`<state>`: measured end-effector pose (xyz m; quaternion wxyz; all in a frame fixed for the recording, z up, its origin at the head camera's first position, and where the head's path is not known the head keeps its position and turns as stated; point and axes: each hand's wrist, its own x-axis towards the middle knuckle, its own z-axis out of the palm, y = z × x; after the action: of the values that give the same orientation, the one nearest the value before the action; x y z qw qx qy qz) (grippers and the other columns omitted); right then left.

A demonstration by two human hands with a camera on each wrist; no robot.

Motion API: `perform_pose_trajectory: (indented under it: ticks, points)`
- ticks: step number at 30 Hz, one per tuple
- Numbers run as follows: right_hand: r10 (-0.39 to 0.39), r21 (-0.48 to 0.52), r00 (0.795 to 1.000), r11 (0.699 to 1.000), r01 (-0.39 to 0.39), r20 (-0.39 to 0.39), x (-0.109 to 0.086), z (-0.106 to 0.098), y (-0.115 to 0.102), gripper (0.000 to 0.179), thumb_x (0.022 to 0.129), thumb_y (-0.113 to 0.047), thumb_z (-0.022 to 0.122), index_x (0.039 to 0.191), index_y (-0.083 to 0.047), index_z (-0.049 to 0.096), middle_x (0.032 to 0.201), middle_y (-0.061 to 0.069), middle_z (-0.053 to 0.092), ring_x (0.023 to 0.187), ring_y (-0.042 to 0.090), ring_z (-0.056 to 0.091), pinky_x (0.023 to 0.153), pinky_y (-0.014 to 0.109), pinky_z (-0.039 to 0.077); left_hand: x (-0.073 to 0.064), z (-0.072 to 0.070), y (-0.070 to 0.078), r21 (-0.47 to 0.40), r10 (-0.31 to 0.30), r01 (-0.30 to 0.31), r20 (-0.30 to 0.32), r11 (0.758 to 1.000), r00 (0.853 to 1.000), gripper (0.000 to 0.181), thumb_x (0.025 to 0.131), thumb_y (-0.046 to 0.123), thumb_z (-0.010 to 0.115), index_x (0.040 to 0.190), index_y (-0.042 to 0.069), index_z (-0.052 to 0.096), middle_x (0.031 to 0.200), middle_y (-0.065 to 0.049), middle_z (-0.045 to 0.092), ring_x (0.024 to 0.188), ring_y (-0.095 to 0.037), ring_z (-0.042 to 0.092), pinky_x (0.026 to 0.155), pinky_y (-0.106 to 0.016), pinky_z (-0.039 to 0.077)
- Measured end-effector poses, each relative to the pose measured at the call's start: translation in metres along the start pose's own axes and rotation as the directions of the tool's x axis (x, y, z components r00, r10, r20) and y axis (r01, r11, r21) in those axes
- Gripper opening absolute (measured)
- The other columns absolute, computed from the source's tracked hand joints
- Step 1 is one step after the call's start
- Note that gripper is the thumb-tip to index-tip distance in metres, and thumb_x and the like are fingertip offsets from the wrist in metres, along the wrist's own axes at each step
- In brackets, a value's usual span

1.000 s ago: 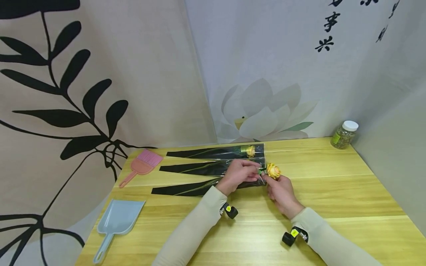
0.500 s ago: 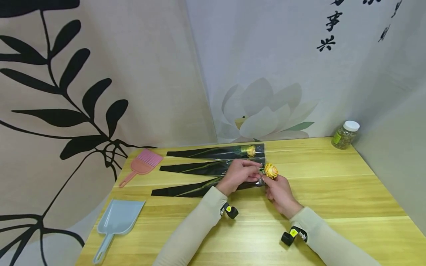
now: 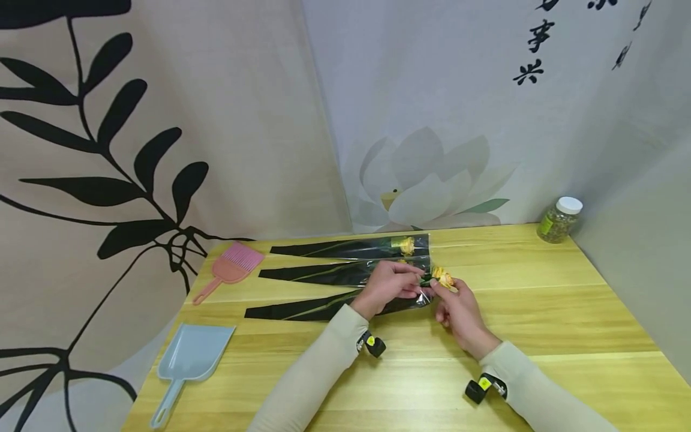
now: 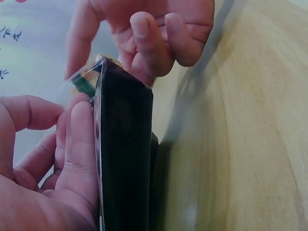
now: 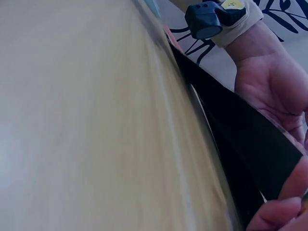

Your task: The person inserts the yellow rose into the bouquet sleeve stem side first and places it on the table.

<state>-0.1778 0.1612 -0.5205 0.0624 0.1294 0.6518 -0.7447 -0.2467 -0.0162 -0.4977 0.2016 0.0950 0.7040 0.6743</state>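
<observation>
At its wide end, the nearest black flower sleeve (image 3: 313, 307) is pinched between the fingers of my left hand (image 3: 384, 288). My right hand (image 3: 460, 315) holds a yellow rose (image 3: 442, 276) by its head, just at the sleeve's mouth. In the left wrist view, a green piece (image 4: 84, 86) shows behind the clear film, by the left fingertips. The lower part of the rose is hidden by hands and sleeve. Beyond lie two more sleeves, the middle one (image 3: 308, 274) partly behind my left hand and the far one (image 3: 335, 247) with a yellow rose (image 3: 406, 245) inside.
A pink hand brush (image 3: 232, 269) lies left of the sleeves. Nearer on that side is a pale blue dustpan (image 3: 195, 354). A white-lidded jar (image 3: 559, 221) stands at the back right of the wooden table (image 3: 540, 312). Printed curtains hang behind.
The rose first shifted slightly left toward the sleeve's mouth. Since then my right hand has moved a little right and its thumb and fingers have changed place on the rose. The left hand barely moved.
</observation>
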Motion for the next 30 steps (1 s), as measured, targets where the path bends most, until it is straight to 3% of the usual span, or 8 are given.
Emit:
perform_pose_trajectory:
  ticks: [5,8,12,19,24,28,30]
  points:
    - [0.01,0.064,1.0,0.998,-0.012,0.022,-0.005,-0.01,-0.003,0.045,0.11,-0.045,0.056,0.135,-0.01,0.047,0.101,-0.005,0.065,0.051,0.007,0.052,0.047,0.02,0.041,0.0,0.0,0.001,0.009,-0.003,0.003,-0.001,1.0,1.0,0.02,0.096,0.011,0.071,0.112,0.006,0.083,0.101,-0.008,0.082,0.073,-0.012,0.076,0.073,-0.03,0.067]
    - [0.006,0.066,1.0,0.998,-0.008,0.031,-0.007,-0.017,-0.003,0.042,0.111,-0.041,0.053,0.137,-0.008,0.05,0.109,-0.003,0.062,0.053,0.006,0.052,0.048,0.019,0.042,0.0,0.0,0.001,0.002,-0.007,0.007,-0.002,1.0,1.0,0.021,0.096,0.012,0.072,0.113,0.005,0.083,0.102,-0.009,0.082,0.073,-0.012,0.077,0.073,-0.03,0.066]
    - [-0.007,0.042,0.999,0.999,0.005,0.034,-0.007,-0.024,-0.001,0.046,0.11,-0.036,0.057,0.143,-0.006,0.044,0.107,-0.002,0.063,0.053,0.006,0.053,0.047,0.019,0.043,0.0,0.001,0.001,0.005,-0.007,0.007,0.006,1.0,1.0,0.021,0.097,0.011,0.072,0.113,0.004,0.082,0.104,-0.009,0.082,0.074,-0.013,0.077,0.073,-0.03,0.066]
    - [-0.028,0.011,0.997,1.0,0.028,0.069,-0.01,-0.029,0.001,0.037,0.109,-0.036,0.061,0.131,-0.011,0.045,0.101,0.0,0.063,0.052,0.007,0.055,0.045,0.02,0.043,0.0,0.002,-0.001,0.012,-0.004,0.004,0.027,1.0,1.0,0.019,0.097,0.009,0.072,0.111,0.007,0.083,0.104,-0.006,0.082,0.076,-0.014,0.077,0.075,-0.03,0.067]
    - [-0.038,-0.021,0.994,0.999,0.04,0.101,-0.011,-0.03,0.0,0.034,0.107,-0.034,0.064,0.129,-0.014,0.048,0.084,0.002,0.066,0.052,0.009,0.057,0.045,0.02,0.043,-0.001,0.004,0.001,0.024,-0.006,0.005,0.033,1.0,0.999,0.019,0.097,0.009,0.071,0.112,0.007,0.083,0.104,-0.005,0.082,0.078,-0.014,0.078,0.076,-0.031,0.067]
    - [-0.055,-0.094,0.989,0.993,0.069,0.138,-0.01,-0.033,-0.001,0.039,0.106,-0.035,0.066,0.132,-0.012,0.05,0.07,0.003,0.066,0.053,0.011,0.06,0.046,0.022,0.043,-0.002,0.004,0.004,0.041,-0.007,0.006,0.021,0.999,1.0,0.019,0.097,0.009,0.07,0.111,0.007,0.083,0.099,-0.006,0.082,0.075,-0.013,0.077,0.075,-0.031,0.067]
    - [-0.069,-0.143,0.986,0.985,0.091,0.154,-0.009,-0.034,-0.002,0.042,0.106,-0.035,0.067,0.134,-0.01,0.05,0.076,0.004,0.071,0.054,0.012,0.061,0.047,0.022,0.043,-0.002,0.004,0.004,0.049,-0.009,0.008,0.016,0.999,1.0,0.019,0.097,0.009,0.07,0.111,0.007,0.083,0.096,-0.006,0.081,0.074,-0.013,0.076,0.074,-0.031,0.067]
